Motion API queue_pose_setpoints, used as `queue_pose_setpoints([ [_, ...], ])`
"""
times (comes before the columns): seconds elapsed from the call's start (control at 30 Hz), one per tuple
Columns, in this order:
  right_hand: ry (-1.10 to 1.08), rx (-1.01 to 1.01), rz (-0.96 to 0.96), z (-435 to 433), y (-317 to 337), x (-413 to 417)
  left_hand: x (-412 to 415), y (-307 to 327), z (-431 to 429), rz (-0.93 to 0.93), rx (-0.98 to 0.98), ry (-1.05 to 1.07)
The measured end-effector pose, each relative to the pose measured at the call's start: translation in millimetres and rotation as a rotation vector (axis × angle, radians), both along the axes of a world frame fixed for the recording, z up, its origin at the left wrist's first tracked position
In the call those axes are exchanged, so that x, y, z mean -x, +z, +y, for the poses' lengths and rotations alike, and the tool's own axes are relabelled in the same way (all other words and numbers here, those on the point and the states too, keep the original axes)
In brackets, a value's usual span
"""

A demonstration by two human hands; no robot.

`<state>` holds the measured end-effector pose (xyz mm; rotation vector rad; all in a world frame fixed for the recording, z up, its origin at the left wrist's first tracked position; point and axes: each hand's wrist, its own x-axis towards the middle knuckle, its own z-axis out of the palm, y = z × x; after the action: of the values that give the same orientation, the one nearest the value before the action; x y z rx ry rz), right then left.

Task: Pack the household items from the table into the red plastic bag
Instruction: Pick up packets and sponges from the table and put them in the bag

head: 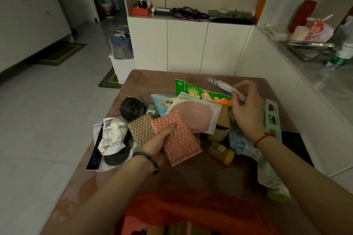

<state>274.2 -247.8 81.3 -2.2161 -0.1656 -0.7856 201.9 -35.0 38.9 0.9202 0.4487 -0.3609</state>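
Note:
My left hand (158,144) grips a pink scouring pad (177,139) together with a tan one (141,129), held just above the brown table (152,80). My right hand (246,108) is raised over the pile and pinches a toothbrush in clear wrapping (225,87). The red plastic bag (191,213) lies open at the table's near edge, below my arms. On the table lie a pink item in a white pack (194,116), a green packet (193,89), a black roll of bags (131,108) and a small bottle with a yellow cap (222,151).
A black item with a paper receipt (112,137) lies at the table's left edge. Light-green packaging (271,118) runs along the right edge. White cabinets (187,46) stand behind the table, and a counter with bottles and bags (313,44) is at the right.

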Motion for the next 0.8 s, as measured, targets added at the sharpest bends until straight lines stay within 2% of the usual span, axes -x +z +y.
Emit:
queue_pose_setpoints([
  [0.1,0.087,-0.343,-0.112,17.6,25.9,37.3,5.9,8.8,-7.7,-0.024,0.004,0.001],
  [0.17,0.112,-0.464,-0.091,27.5,30.1,59.0,11.0,13.9,-13.4,-0.118,0.053,-0.028],
  [0.27,0.121,-0.388,0.102,47.1,12.5,78.1,21.4,18.2,-19.8,-0.204,0.128,-0.106],
  [0.33,0.182,-0.341,0.246,59.4,-5.0,83.2,28.3,17.0,-19.6,-0.167,0.011,-0.12],
  [0.4,0.239,-0.33,0.373,66.4,-21.6,80.4,30.7,8.2,-12.5,-0.075,-0.163,-0.038],
  [0.5,0.173,-0.332,0.486,64.3,-36.4,66.2,30.7,-2.4,10.5,0.012,-0.181,0.071],
  [0.53,0.146,-0.231,0.486,61.3,-41.6,59.1,29.8,-4.2,19.7,0.016,-0.173,0.1],
  [0.63,0.141,0.367,0.555,49.5,-58.1,38.3,26.5,-9.2,41.0,0.011,-0.188,0.149],
  [0.7,0.139,0.678,0.556,48.5,-69.9,22.6,24.7,-12.8,52.7,0.004,-0.201,0.16],
  [0.8,0.139,0.839,0.457,48.8,-79.9,5.5,24.7,-14.6,64.3,0.006,-0.196,0.169],
])
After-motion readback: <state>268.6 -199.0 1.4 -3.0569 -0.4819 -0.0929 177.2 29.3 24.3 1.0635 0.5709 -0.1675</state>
